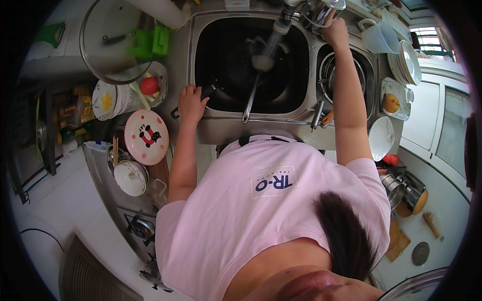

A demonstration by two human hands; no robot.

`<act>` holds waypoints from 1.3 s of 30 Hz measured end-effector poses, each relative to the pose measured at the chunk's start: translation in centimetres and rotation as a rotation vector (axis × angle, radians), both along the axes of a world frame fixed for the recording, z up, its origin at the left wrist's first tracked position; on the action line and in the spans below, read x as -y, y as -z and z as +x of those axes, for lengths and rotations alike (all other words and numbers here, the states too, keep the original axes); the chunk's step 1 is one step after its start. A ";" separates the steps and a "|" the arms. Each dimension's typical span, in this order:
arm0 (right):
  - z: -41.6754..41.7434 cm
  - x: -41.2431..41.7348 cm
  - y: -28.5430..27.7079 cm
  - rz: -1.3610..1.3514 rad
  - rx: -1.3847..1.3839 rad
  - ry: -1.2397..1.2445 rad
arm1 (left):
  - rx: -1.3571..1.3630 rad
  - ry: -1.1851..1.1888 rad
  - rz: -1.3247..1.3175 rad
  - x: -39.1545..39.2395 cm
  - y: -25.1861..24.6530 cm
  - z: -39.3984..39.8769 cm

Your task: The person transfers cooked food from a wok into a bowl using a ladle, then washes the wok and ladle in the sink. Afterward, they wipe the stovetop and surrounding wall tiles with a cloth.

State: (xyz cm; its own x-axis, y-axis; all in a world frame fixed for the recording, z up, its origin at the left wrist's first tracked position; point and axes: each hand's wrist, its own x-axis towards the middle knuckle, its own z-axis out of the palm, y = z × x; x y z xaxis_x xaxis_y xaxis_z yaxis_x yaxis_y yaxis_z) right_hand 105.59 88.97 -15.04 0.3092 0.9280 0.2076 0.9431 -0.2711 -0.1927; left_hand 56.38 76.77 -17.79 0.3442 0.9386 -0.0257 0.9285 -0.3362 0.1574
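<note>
My left hand [192, 102] is wrapped around the black handle [207, 91] of a dark pan [278, 88] in the large sink basin. Water from the faucet [285, 19] runs onto the bowl of a metal ladle [262, 63], whose handle leans on the basin's front rim. My right hand [336, 32] reaches past the small basin to the shiny metal and clear objects [320, 15] beside the faucet. Its fingertips are partly hidden, so whether it grips something there cannot be told.
Left of the sink are a glass lid [113, 49], a container with a red tomato [149, 86], and a cat-patterned plate [146, 137]. The small basin holds a metal strainer [324, 71]. Stacked plates [404, 62], a white pitcher [380, 36] and a white bowl [381, 138] stand right.
</note>
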 end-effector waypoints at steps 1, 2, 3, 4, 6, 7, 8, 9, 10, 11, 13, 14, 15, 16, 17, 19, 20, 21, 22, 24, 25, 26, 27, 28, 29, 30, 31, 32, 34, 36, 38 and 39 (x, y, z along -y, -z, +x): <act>0.3 0.2 0.3 -0.011 -0.003 -0.001 | 0.000 -0.002 0.001 0.0 -0.1 0.1; 0.7 0.3 0.6 -0.022 -0.005 0.000 | -0.011 -0.004 -0.014 -0.1 -0.1 0.2; 0.1 0.6 0.3 -0.025 -0.058 0.014 | -0.026 -0.013 -0.030 0.0 -0.1 0.2; -1.0 1.4 -0.6 -0.028 -0.110 0.028 | -0.040 -0.022 -0.044 0.0 -0.2 0.1; -1.9 2.9 -0.9 0.032 -0.180 0.033 | -0.043 -0.008 -0.033 0.0 -0.1 0.1; -2.6 3.6 -0.3 0.143 -0.051 0.018 | -0.044 0.002 -0.026 -0.2 -0.2 0.3; -3.6 4.4 0.2 0.250 0.052 0.057 | -0.039 0.006 -0.027 -0.3 -0.4 0.4; -6.0 5.5 -0.4 0.353 0.154 0.087 | -0.036 0.001 -0.031 -0.1 -0.5 0.4; -8.2 6.2 -1.1 0.435 0.062 -0.017 | -0.041 -0.020 -0.035 0.2 -0.7 0.2; -10.0 7.0 -1.9 0.513 -0.020 -0.110 | -0.040 -0.026 -0.027 0.2 -0.7 0.1; -12.8 7.6 -1.7 0.537 -0.263 -0.239 | -0.040 -0.027 -0.019 0.3 -0.3 0.2; -14.0 7.2 -1.7 0.552 -0.353 -0.227 | -0.035 -0.019 -0.019 0.3 -0.2 0.2; -15.1 6.7 -1.8 0.567 -0.444 -0.216 | -0.030 -0.013 -0.016 0.1 -0.2 0.2; -15.8 6.2 -1.9 0.582 -0.536 -0.205 | -0.026 -0.008 -0.014 0.0 -0.2 0.1; -16.1 5.7 -1.9 0.547 -0.589 -0.172 | -0.023 -0.007 -0.013 0.1 -0.3 0.1; -16.5 4.6 -2.0 0.479 -0.693 -0.113 | -0.014 -0.010 -0.004 0.2 -0.4 0.2; -16.8 4.3 -2.0 0.469 -0.694 -0.110 | -0.012 -0.013 -0.004 0.3 -0.4 0.1; -16.8 3.7 -1.2 0.528 -0.675 -0.128 | -0.008 -0.015 -0.004 0.3 -0.4 0.1; -16.7 3.1 -0.3 0.589 -0.654 -0.143 | -0.004 -0.014 -0.003 0.2 -0.4 0.2; -16.8 2.7 0.4 0.624 -0.671 -0.148 | 0.004 -0.004 0.003 0.2 -0.3 0.2; -16.9 2.9 0.2 0.598 -0.709 -0.137 | 0.007 -0.002 0.005 0.2 -0.3 0.0; -17.1 3.0 0.0 0.571 -0.747 -0.126 | 0.001 -0.001 0.010 0.3 -0.3 0.0; -17.1 3.1 -0.1 0.557 -0.786 -0.139 | -0.004 0.004 0.015 0.3 -0.3 0.0; -16.9 3.1 -0.1 0.543 -0.824 -0.153 | -0.008 0.008 0.021 0.3 -0.3 0.0; -16.7 3.2 -0.1 0.528 -0.863 -0.166 | -0.008 0.007 0.024 0.2 -0.2 0.0; -16.5 3.2 0.0 0.519 -0.887 -0.175 | -0.007 0.008 0.027 0.2 -0.1 0.0; -16.3 3.1 0.3 0.510 -0.911 -0.184 | -0.006 0.009 0.031 0.2 -0.1 0.0; -16.2 3.1 0.5 0.501 -0.935 -0.194 | -0.006 0.009 0.024 0.2 -0.1 0.0; -16.1 3.1 0.2 0.457 -1.016 -0.214 | -0.006 0.005 0.012 0.2 -0.3 0.0; -16.0 3.3 -0.1 0.388 -1.125 -0.227 | -0.009 0.001 0.008 0.2 -0.2 -0.1; -15.7 3.1 0.9 0.431 -0.952 -0.188 | -0.007 -0.002 -0.001 0.2 -0.2 0.0; -15.8 3.1 0.9 0.450 -0.866 -0.169 | -0.004 -0.006 -0.010 0.2 -0.3 0.0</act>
